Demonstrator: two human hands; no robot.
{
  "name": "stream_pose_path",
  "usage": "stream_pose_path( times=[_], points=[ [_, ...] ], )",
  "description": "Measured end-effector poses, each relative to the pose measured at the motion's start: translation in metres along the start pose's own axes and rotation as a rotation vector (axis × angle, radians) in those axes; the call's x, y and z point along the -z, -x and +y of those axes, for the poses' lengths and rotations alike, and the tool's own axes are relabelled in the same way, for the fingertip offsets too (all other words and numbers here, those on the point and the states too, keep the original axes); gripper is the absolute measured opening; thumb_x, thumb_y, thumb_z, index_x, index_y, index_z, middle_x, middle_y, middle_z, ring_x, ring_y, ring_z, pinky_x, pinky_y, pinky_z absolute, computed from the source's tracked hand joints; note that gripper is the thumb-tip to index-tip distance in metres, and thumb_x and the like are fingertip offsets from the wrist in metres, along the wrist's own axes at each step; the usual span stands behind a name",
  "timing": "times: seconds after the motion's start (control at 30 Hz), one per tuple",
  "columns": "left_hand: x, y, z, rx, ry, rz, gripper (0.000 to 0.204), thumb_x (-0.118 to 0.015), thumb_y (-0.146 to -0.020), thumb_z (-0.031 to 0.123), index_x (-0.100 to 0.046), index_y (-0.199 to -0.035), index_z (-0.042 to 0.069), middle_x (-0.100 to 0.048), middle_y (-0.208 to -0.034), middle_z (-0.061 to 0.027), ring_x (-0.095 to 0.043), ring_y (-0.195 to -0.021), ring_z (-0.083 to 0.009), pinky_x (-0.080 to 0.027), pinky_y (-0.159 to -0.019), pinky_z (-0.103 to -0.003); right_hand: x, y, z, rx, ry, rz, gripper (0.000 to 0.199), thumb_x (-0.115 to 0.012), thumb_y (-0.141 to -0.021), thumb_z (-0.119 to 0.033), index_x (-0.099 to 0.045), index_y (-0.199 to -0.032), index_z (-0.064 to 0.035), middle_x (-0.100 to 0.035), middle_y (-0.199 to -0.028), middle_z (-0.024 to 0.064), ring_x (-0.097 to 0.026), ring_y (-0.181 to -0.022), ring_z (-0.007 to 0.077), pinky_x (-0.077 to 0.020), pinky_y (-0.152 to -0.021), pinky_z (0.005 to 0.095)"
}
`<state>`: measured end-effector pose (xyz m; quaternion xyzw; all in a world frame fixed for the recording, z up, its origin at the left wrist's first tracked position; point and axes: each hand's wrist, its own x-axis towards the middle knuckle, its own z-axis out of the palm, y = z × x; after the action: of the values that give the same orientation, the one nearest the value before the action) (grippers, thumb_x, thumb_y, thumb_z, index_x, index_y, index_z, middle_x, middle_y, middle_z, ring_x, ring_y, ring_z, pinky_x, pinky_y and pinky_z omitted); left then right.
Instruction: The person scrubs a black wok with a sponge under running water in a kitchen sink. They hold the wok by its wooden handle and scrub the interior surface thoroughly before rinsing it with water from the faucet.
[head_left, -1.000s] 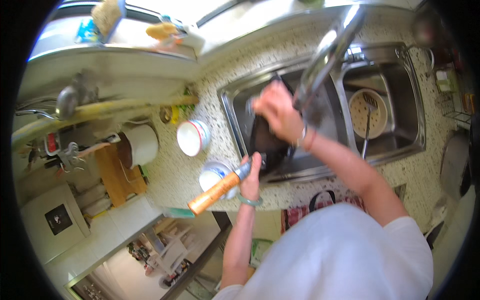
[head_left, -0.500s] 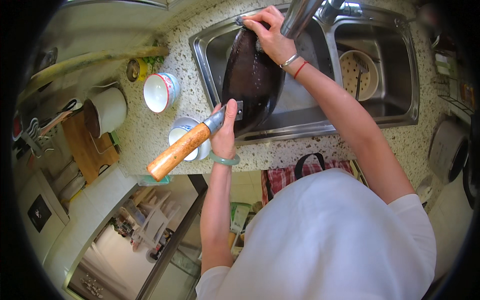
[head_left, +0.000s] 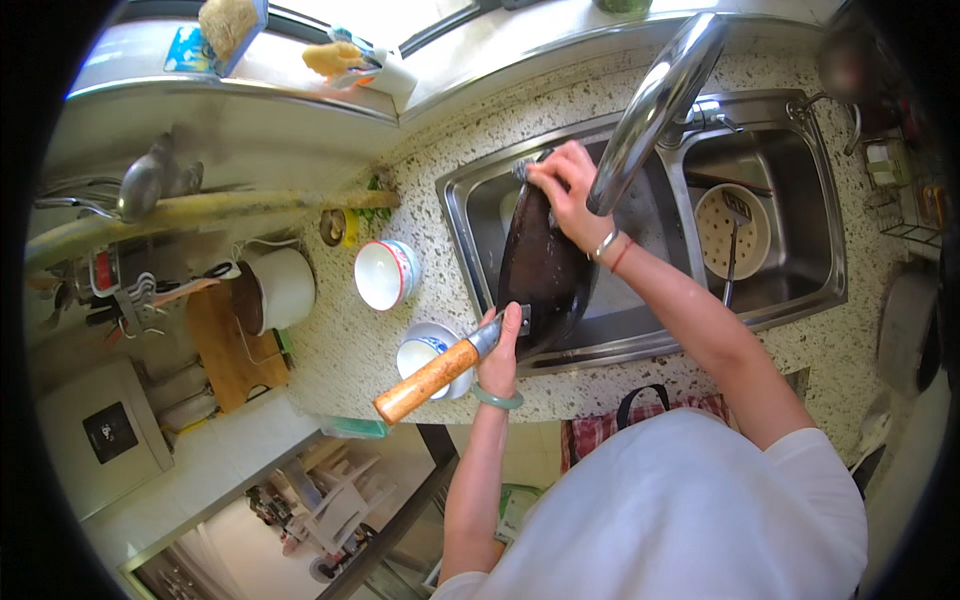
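My left hand (head_left: pixel 499 352) grips the wok's wooden handle (head_left: pixel 428 381) at the sink's front edge. The dark wok (head_left: pixel 540 270) tilts inside the left sink basin (head_left: pixel 470 205). My right hand (head_left: pixel 565 188) presses a scrubber (head_left: pixel 526 170) against its upper rim, under the faucet (head_left: pixel 655 100).

We see a speckled stone countertop (head_left: pixel 370 350) carrying a white patterned bowl (head_left: pixel 385 274), stacked small bowls (head_left: pixel 425 355) and a white pot (head_left: pixel 275 290).
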<state>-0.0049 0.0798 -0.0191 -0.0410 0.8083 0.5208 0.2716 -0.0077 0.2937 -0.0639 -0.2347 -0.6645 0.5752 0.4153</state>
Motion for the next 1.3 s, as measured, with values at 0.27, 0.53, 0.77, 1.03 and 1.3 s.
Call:
stream_pose_path(
  times=[0.27, 0.53, 0.77, 1.03, 1.3],
  points=[
    [0.01, -0.004, -0.009, 0.061, 0.013, -0.01, 0.08, -0.075, -0.082, 0.037, -0.039, -0.135, -0.012, -0.051, -0.126, -0.0147, -0.049, -0.115, -0.0189, -0.036, -0.102, -0.031, -0.008, 0.055, -0.035, 0.405, 0.114, -0.273, 0.007, -0.069, -0.079, -0.015, -0.064, -0.08, -0.0095, -0.053, -0.08, 0.0025, -0.052, -0.077, 0.0212, -0.0389, -0.07, 0.0321],
    [0.003, 0.004, 0.003, 0.049, -0.025, 0.022, 0.079, -0.073, -0.083, 0.041, -0.042, -0.134, -0.01, -0.055, -0.122, -0.0138, -0.052, -0.112, -0.0182, -0.038, -0.1, -0.031, -0.002, 0.025, -0.016, 0.138, 0.046, -0.023, 0.003, -0.065, -0.085, -0.009, -0.065, -0.085, -0.0064, -0.058, -0.08, 0.0065, -0.057, -0.078, 0.0225, -0.0439, -0.073, 0.0329],
    [0.011, -0.005, -0.003, 0.04, 0.055, -0.115, 0.054, -0.068, -0.09, 0.023, -0.047, -0.13, -0.007, -0.056, -0.12, -0.0081, -0.052, -0.111, -0.0141, -0.039, -0.098, -0.028, -0.004, 0.05, -0.025, 0.4, 0.091, -0.163, 0.009, -0.065, -0.08, -0.014, -0.068, -0.088, -0.0108, -0.056, -0.086, 0.0061, -0.056, -0.084, 0.0236, -0.0433, -0.075, 0.0364],
    [-0.003, -0.001, 0.002, 0.066, 0.007, -0.01, 0.078, -0.071, -0.086, 0.038, -0.037, -0.136, -0.012, -0.053, -0.126, -0.014, -0.05, -0.116, -0.019, -0.035, -0.104, -0.031, 0.012, 0.016, 0.205, -0.582, -0.208, 0.304, 0.012, -0.066, -0.082, -0.011, -0.068, -0.081, 0.0011, -0.066, -0.078, 0.0135, -0.062, -0.07, 0.0259, -0.049, -0.071, 0.0331],
    [0.006, 0.0, -0.013, -0.019, 0.231, 0.141, 0.03, -0.067, -0.09, 0.014, -0.057, -0.114, 0.001, -0.059, -0.101, 0.0006, -0.052, -0.092, -0.0082, -0.041, -0.088, -0.028, 0.052, 0.157, 0.241, -0.419, 1.183, -0.408, 0.022, -0.066, -0.077, -0.012, -0.068, -0.098, -0.0041, -0.059, -0.119, 0.0181, -0.057, -0.109, 0.0328, -0.0448, -0.094, 0.0385]
  ],
)
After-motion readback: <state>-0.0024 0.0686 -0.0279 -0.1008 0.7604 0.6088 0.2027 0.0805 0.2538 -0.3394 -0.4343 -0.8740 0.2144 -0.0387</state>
